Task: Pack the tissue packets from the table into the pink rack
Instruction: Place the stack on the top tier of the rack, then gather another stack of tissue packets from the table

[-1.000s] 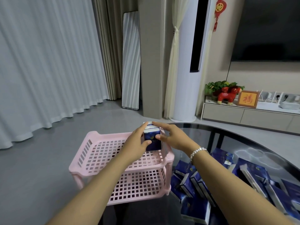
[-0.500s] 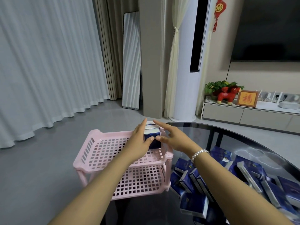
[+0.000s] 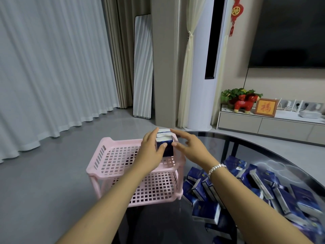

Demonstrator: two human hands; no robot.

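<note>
The pink rack (image 3: 123, 162) at centre frame looks like moulded plastic, matt, its shelves pierced in a grid. The dark tabletop (image 3: 255, 147) is glossy glass, mirroring the room. The blue tissue packets (image 3: 263, 189) at lower right wear shiny plastic film.

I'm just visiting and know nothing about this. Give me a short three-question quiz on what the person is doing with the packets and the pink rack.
1. True or false: the tissue packets between the hands stand in the top tier of the pink rack.
2. Which hand grips those packets? A) left hand B) right hand
3. Fill in: the loose pile of packets lies on the dark glass ____.

Key:
1. True, at its far right corner.
2. A; the right hand's fingers are spread beside them.
3. table
</note>
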